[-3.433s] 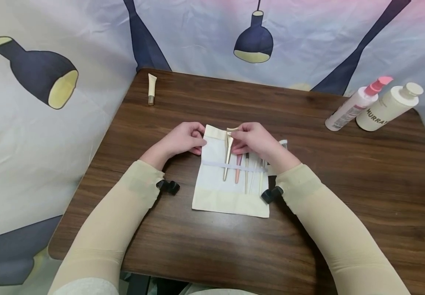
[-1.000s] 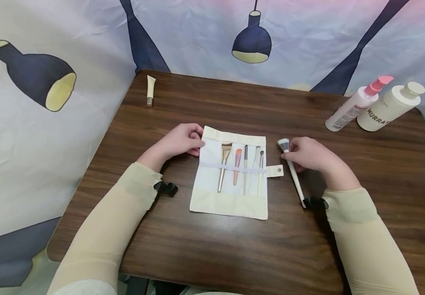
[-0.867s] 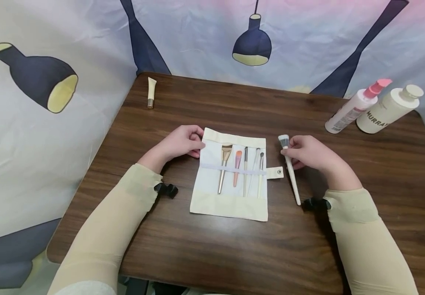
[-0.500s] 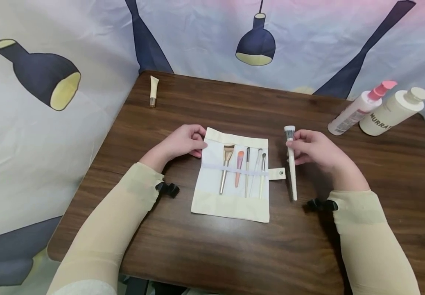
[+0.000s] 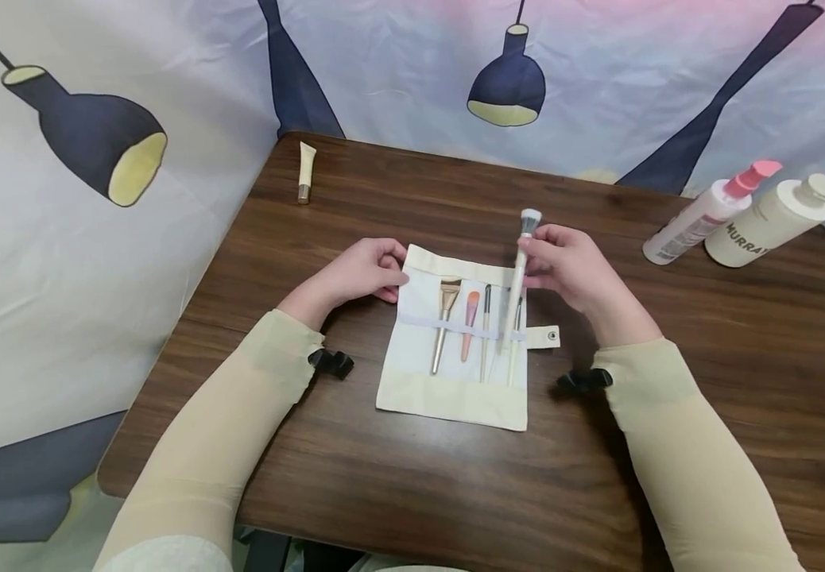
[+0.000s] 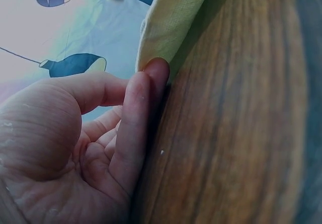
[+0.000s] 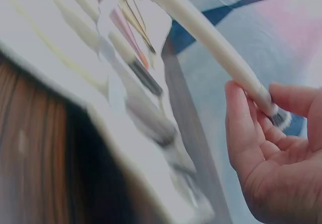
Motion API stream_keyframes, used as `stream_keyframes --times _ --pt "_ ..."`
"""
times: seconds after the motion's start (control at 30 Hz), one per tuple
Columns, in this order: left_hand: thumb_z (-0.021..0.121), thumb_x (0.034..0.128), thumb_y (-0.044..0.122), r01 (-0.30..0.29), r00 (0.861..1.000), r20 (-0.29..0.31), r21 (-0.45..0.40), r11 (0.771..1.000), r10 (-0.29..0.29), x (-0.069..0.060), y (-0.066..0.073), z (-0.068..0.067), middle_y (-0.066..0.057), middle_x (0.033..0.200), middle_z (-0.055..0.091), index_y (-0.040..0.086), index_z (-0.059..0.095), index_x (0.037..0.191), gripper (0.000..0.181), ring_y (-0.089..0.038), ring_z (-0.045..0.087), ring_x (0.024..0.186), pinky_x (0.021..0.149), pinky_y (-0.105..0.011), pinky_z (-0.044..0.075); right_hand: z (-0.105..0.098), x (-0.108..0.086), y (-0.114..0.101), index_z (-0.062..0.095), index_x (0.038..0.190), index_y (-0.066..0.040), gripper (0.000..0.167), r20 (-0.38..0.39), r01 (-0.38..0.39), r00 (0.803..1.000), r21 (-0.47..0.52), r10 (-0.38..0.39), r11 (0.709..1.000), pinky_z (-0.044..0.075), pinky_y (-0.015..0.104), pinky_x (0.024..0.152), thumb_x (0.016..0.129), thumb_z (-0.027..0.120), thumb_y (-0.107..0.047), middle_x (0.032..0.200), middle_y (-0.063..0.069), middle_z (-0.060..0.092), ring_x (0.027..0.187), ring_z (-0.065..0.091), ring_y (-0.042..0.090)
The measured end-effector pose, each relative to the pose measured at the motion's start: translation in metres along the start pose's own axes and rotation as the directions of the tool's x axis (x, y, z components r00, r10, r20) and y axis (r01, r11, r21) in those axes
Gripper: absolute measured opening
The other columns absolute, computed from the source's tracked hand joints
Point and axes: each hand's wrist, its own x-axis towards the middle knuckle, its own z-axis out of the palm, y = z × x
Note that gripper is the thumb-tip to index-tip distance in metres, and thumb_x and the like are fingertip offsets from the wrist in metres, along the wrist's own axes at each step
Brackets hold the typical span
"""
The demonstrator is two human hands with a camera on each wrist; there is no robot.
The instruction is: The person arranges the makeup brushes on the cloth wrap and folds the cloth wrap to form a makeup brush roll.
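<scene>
A cream fabric brush roll (image 5: 450, 400) lies unfolded on the table. My left hand (image 5: 362, 272) pinches its upper left edge between thumb and fingers; the left wrist view shows the cloth edge (image 6: 173, 27) at the fingertips. Between thumb and fingers, my right hand (image 5: 566, 266) holds a white-handled makeup brush (image 5: 516, 294) near its bristles, which point up. That brush slants over the right part of the roll, handle end downward. Under the elastic band sit a gold flat brush (image 5: 440, 338), a pink brush (image 5: 466, 338) and several thin brushes. The held brush partly hides the rightmost ones.
A snap strap (image 5: 543, 337) sticks out from the roll's right side. A small cream tube (image 5: 305, 172) lies at the table's back left. At the back right stand a pink-topped pump bottle (image 5: 699, 222) and a white bottle (image 5: 763, 226). A printed cloth hangs behind.
The right hand has taken the white makeup brush from right of the roll, raised it upright and carried it left over the roll. The left hand keeps its place at the edge.
</scene>
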Motion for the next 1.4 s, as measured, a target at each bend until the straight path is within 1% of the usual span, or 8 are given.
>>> stream_keyframes --times 0.17,0.4,0.53,0.67,0.87,1.0,1.27,1.4 --pt "0.067 0.0969 0.005 0.005 1.000 0.023 0.001 1.000 -0.005 0.003 -0.002 0.003 -0.011 0.086 0.068 -0.002 0.057 0.123 0.029 -0.017 0.069 0.067 0.069 -0.031 0.065 0.023 0.018 -0.001 0.053 0.120 0.003 0.034 -0.035 -0.042 0.998 0.055 0.044 0.998 0.064 0.028 0.069 0.102 0.066 -0.023 0.089 0.005 0.063 0.072 0.064 0.016" --pt "0.067 0.0964 0.004 -0.007 1.000 0.017 -0.012 1.000 0.007 0.004 -0.002 0.004 -0.011 0.086 0.067 -0.001 0.057 0.122 0.027 -0.017 0.068 0.067 0.068 -0.031 0.065 0.060 0.037 -0.008 0.056 0.112 -0.004 0.023 -0.079 -0.040 0.996 0.034 0.042 0.999 0.065 0.030 0.071 0.104 0.064 -0.024 0.095 0.010 0.060 0.074 0.065 0.018" --pt "0.066 0.0956 0.003 -0.004 0.999 0.031 -0.026 1.000 0.005 0.005 -0.003 0.006 -0.010 0.083 0.067 -0.002 0.057 0.121 0.027 -0.016 0.068 0.066 0.068 -0.031 0.065 0.074 0.045 -0.005 0.053 0.114 -0.006 0.022 -0.098 -0.070 0.992 0.039 0.073 0.997 0.065 0.030 0.070 0.105 0.062 -0.024 0.095 0.012 0.060 0.072 0.067 0.017" --pt "0.067 0.0955 0.004 -0.015 1.000 0.017 -0.009 1.000 0.015 0.006 -0.003 0.006 -0.010 0.082 0.066 -0.001 0.058 0.121 0.027 -0.017 0.068 0.065 0.067 -0.031 0.065 0.086 0.052 -0.002 0.052 0.115 -0.006 0.024 -0.123 -0.063 0.990 0.038 0.067 0.997 0.065 0.029 0.068 0.104 0.063 -0.024 0.095 0.012 0.061 0.070 0.067 0.018" --pt "0.067 0.0956 0.004 0.003 1.000 0.027 -0.011 1.000 -0.003 0.005 -0.003 0.006 -0.009 0.082 0.067 -0.002 0.058 0.121 0.027 -0.016 0.068 0.066 0.067 -0.031 0.065 0.095 0.051 0.000 0.053 0.117 -0.006 0.026 -0.095 -0.121 0.989 -0.025 0.118 0.992 0.065 0.030 0.070 0.104 0.064 -0.026 0.100 0.012 0.061 0.075 0.067 0.019" --pt "0.066 0.0958 0.003 0.003 1.000 0.025 -0.015 1.000 -0.003 0.005 0.001 0.005 -0.010 0.082 0.067 -0.001 0.058 0.121 0.027 -0.016 0.068 0.066 0.067 -0.031 0.065 0.099 0.046 -0.001 0.056 0.119 -0.005 0.029 -0.083 -0.122 0.990 -0.068 0.116 0.990 0.066 0.033 0.072 0.104 0.064 -0.028 0.099 0.013 0.062 0.075 0.068 0.019" --pt "0.066 0.0957 0.003 0.003 1.000 0.020 -0.013 1.000 -0.002 0.002 -0.001 0.003 -0.010 0.083 0.067 -0.001 0.058 0.120 0.026 -0.016 0.068 0.066 0.067 -0.031 0.065 0.111 0.041 0.004 0.061 0.111 -0.002 0.025 -0.068 -0.110 0.993 -0.147 0.101 0.983 0.066 0.035 0.069 0.103 0.065 -0.024 0.085 0.013 0.067 0.066 0.070 0.019" --pt "0.066 0.0961 0.003 0.008 1.000 0.008 -0.015 1.000 -0.008 0.002 0.000 0.000 -0.010 0.084 0.067 0.000 0.057 0.120 0.026 -0.017 0.068 0.066 0.067 -0.031 0.065 0.115 0.041 0.003 0.059 0.110 -0.001 0.025 -0.023 -0.110 0.994 -0.208 0.108 0.972 0.065 0.035 0.065 0.102 0.067 -0.022 0.080 0.014 0.068 0.061 0.071 0.019"
